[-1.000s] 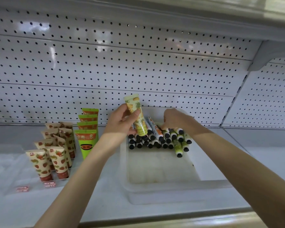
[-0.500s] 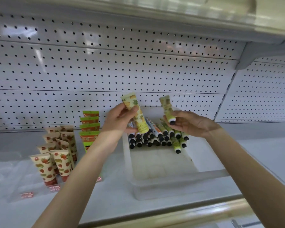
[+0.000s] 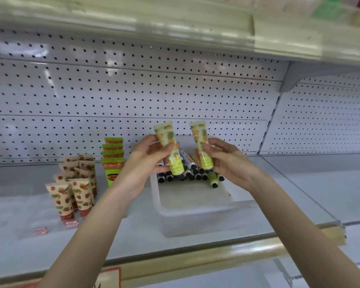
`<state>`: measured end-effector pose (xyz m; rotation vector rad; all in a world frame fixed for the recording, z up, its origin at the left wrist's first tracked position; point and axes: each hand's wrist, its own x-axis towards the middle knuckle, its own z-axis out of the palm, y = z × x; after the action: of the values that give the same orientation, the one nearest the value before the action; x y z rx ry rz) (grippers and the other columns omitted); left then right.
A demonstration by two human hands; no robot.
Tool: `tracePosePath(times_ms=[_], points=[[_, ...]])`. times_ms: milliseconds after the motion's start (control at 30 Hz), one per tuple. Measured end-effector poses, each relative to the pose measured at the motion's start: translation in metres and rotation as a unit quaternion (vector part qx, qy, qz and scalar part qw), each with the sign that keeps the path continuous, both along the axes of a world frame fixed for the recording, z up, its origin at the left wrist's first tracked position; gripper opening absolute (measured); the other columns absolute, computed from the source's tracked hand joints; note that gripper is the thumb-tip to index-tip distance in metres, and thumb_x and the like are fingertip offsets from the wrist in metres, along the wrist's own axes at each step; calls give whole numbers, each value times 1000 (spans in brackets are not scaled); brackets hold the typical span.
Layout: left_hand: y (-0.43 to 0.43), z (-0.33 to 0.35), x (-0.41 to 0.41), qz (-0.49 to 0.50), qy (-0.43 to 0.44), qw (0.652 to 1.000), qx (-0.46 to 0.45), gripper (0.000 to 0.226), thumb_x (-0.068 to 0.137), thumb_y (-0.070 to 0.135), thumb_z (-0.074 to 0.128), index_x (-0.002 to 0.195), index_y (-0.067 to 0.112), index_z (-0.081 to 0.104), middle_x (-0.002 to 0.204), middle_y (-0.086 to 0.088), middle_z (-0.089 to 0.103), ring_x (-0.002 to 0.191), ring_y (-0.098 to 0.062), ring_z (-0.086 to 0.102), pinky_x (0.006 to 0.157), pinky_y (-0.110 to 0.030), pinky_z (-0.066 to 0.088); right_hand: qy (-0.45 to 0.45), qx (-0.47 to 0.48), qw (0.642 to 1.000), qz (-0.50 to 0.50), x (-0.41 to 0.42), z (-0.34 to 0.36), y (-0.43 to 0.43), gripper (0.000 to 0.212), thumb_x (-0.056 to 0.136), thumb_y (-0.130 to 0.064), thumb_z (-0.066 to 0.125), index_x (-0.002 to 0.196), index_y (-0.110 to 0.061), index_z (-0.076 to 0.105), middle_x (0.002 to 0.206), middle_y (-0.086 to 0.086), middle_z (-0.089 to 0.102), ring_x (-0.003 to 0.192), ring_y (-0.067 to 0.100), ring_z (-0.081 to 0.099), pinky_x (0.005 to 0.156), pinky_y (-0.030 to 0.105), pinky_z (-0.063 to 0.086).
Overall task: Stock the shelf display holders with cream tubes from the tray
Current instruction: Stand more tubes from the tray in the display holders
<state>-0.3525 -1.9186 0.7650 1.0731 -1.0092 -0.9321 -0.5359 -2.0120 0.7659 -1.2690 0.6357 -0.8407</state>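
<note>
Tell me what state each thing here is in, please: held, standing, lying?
Left-hand grip, holds left pineapple tube upright, crimp up.
Right-hand grip, holds right pineapple tube upright, crimp up.
Tray, near half bare, tubes at far end.
Loose tubes, lying piled in tray.
Strawberry tubes, standing cap down.
Green tubes, standing in a row.

The left pineapple tube [image 3: 168,145] and right pineapple tube [image 3: 201,145] are smooth, glossy printed plastic. The tray [image 3: 195,217] is milky, matt plastic and the display holder [image 3: 27,217] clear, shiny plastic. The back panel [image 3: 133,96] looks like smooth painted perforated metal with a soft sheen, and the shelf's front strip [image 3: 216,256] is glossy and yellowish.
</note>
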Motion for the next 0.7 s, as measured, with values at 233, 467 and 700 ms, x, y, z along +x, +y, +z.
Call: tracePosePath(times_ms=[233, 467, 700], points=[[50, 10, -16, 75, -39, 996, -37, 28, 86, 15, 61, 113, 10, 57, 106, -10, 67, 86, -14, 68, 62, -23, 55, 41, -103, 994, 0, -6, 4, 38, 16, 87, -12, 62, 103, -13, 56, 103, 11, 67, 95, 25, 68, 79, 43, 56], [100, 23, -8, 147, -82, 985, -43, 24, 87, 16, 60, 111, 12, 61, 101, -8, 61, 70, 0, 64, 56, -16, 51, 53, -142, 988, -30, 10, 14, 75, 28, 86, -21, 65, 106, -2, 60, 95, 13, 65, 82, 19, 65, 77, 42, 55], [147, 32, 28, 178, -105, 977, -56, 15, 87, 18, 61, 102, 19, 62, 94, 0, 62, 67, 4, 62, 54, -14, 49, 67, -210, 975, -5, 47, 25, 114, 8, 87, -21, 64, 94, -17, 63, 90, 8, 63, 75, 12, 59, 65, 24, 49]])
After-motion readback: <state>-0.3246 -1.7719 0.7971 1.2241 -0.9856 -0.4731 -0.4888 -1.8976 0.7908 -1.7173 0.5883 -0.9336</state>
